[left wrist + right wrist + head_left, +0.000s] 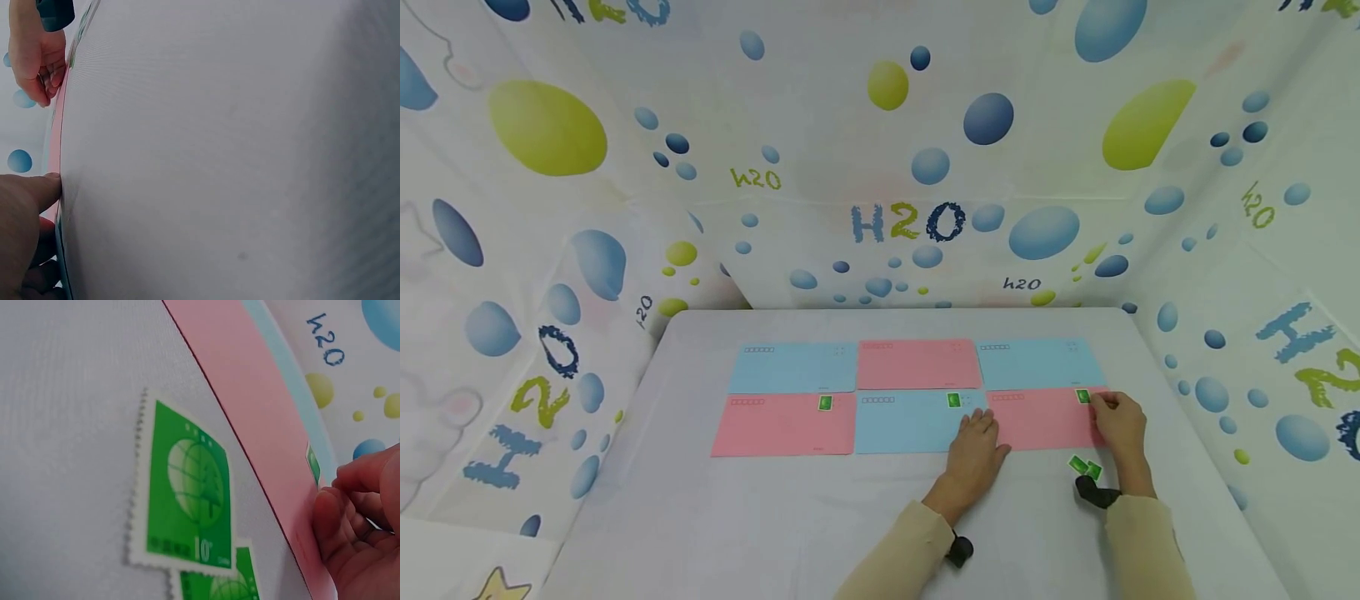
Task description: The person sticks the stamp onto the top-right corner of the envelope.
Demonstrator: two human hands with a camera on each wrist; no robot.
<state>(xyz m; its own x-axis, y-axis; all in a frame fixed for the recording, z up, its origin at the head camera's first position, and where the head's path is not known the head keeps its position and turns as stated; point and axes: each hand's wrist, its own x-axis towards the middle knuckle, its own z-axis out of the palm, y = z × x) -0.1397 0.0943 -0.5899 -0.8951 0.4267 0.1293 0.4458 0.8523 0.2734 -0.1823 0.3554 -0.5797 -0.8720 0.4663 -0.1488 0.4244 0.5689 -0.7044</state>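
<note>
Currently, right hand point(1122, 423) pinching a green postage stamp point(1082, 397), thumb and fingertip nearly meeting, stamp jutting toward nine o'clock at the pink envelope point(1037, 423)'s two-o'clock corner, straight-fingered left hand point(974, 448) resting over the blue envelope point(901, 425)'s four-o'clock corner.

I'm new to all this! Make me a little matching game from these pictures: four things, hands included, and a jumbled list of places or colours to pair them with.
1. Left hand
2. Right hand
3. Loose stamps
4. Far row's middle envelope

A. Overlapping on the white table
B. Fingertips at the stamp on the near row's right envelope
C. Pink
D. Fingers on the near row's middle envelope

Pairs: 1-D, 2-B, 3-A, 4-C
</note>
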